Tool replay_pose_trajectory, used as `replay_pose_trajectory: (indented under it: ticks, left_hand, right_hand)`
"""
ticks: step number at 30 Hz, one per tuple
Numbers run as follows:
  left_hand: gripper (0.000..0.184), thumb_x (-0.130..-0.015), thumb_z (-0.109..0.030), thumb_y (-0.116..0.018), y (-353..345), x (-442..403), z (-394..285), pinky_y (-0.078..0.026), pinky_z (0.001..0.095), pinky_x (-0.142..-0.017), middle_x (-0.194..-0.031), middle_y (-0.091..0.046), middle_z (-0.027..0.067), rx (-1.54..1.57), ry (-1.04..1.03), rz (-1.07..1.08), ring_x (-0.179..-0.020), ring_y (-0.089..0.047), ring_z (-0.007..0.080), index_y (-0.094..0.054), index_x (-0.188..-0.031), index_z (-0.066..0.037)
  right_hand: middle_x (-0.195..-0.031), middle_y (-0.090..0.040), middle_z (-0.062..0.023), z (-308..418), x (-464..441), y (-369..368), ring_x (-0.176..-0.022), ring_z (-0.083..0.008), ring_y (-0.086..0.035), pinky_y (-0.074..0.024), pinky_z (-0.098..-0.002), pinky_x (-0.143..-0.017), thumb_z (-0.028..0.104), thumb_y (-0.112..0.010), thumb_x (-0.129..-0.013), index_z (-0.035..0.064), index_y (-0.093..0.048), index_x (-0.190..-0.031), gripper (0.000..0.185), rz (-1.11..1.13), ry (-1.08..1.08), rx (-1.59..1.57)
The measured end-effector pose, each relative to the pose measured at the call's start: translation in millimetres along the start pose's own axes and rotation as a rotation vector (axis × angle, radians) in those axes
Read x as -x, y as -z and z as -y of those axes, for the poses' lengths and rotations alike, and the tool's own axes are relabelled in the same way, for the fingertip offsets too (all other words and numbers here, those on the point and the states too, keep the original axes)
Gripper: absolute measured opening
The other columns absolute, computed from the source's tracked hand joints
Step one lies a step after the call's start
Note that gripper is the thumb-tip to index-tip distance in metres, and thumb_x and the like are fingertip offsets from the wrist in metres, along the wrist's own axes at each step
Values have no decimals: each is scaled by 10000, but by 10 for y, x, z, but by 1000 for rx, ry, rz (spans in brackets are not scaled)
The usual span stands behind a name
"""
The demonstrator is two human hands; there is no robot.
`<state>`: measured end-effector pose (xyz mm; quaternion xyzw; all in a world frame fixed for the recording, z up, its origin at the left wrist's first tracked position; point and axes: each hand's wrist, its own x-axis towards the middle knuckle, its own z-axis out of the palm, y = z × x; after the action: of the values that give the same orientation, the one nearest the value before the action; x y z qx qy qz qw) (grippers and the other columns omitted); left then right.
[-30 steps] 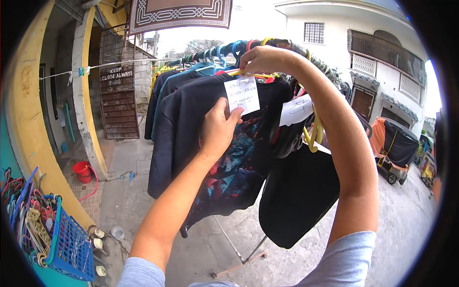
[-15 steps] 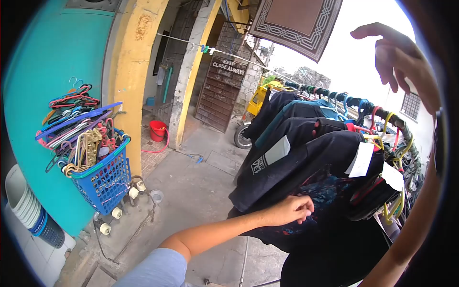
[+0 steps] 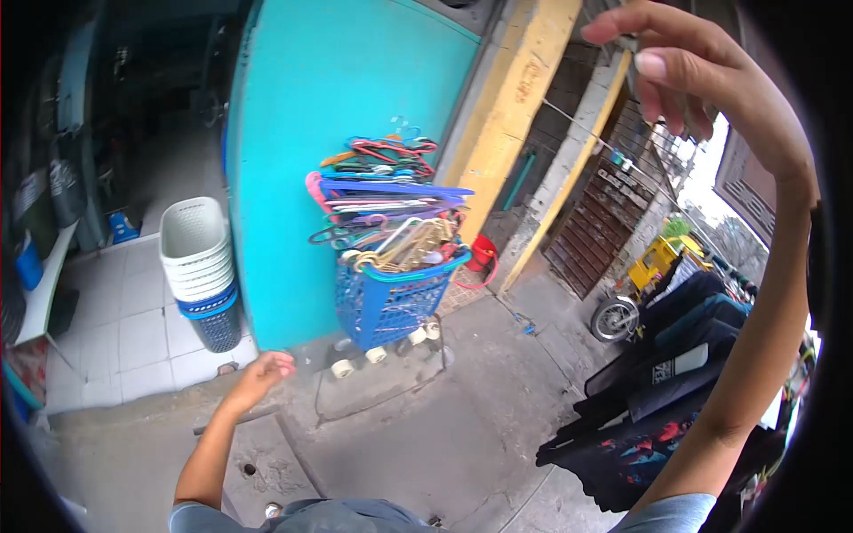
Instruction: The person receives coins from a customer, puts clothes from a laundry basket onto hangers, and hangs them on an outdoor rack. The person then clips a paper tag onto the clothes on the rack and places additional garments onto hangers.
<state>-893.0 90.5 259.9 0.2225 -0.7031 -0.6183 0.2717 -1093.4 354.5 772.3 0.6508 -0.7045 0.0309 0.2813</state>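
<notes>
My right hand is raised at the upper right, its fingers curved and spread apart with nothing between them. Low on the left, my left hand hangs over the concrete with loosely bent fingers and nothing visible in it. Nearest to it are a stack of white and blue baskets and a blue laundry basket heaped with clothes hangers. Dark shirts hang on a rack at the lower right, partly hidden behind my right arm.
A turquoise wall stands behind the laundry basket, beside a yellow post. A red bucket sits near the doorway. Further off are a brown metal gate and a yellow vehicle. White tiles lie at left.
My view has turned left, so the rack now sits at the right edge. My left hand has left the hanging shirts and moved over the floor. My right hand stays raised.
</notes>
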Motion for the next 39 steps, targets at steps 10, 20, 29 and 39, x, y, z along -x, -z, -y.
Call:
replay_pose_trajectory:
  ticks: [10,20,29,39]
  left_hand:
    - [293,-841,-213,-507,1861,3499,678,-387,340,-813,-1008,-604,56,128,543,-1136,-966,-542,167,-496,-1109,-93]
    - [267,-867,-199,-496,1861,3589,852,-412,332,-818,-992,-611,48,361,568,-1200,-950,-552,149,-502,-1103,-73]
    - [157,-883,-62,-475,3232,3163,120,-418,249,-775,-903,-611,49,-126,276,-1581,-876,-553,115,-544,-1019,-24]
    - [134,-904,-130,-460,4377,1916,-1939,-434,324,-694,-856,-518,93,-1221,-792,-1478,-781,-520,196,-486,-1018,-66]
  right_hand:
    - [-744,-584,-17,1841,-1483,-377,-596,-71,-508,-376,-179,-507,435,-527,-845,73,-528,-1184,496,-13,502,-448]
    - [-705,-541,-66,3417,-2719,-1943,-627,-142,-517,-409,-264,-549,201,-599,-768,21,-569,-1115,392,211,855,-857]
    - [-732,-582,-91,3916,-3518,-2692,-612,-177,-543,-405,-271,-498,97,-622,-745,39,-580,-1116,378,338,1010,-967]
    - [-772,-598,-52,4628,-5076,-3085,-635,-139,-565,-410,-246,-516,207,-584,-790,54,-583,-922,202,-55,1636,-1375]
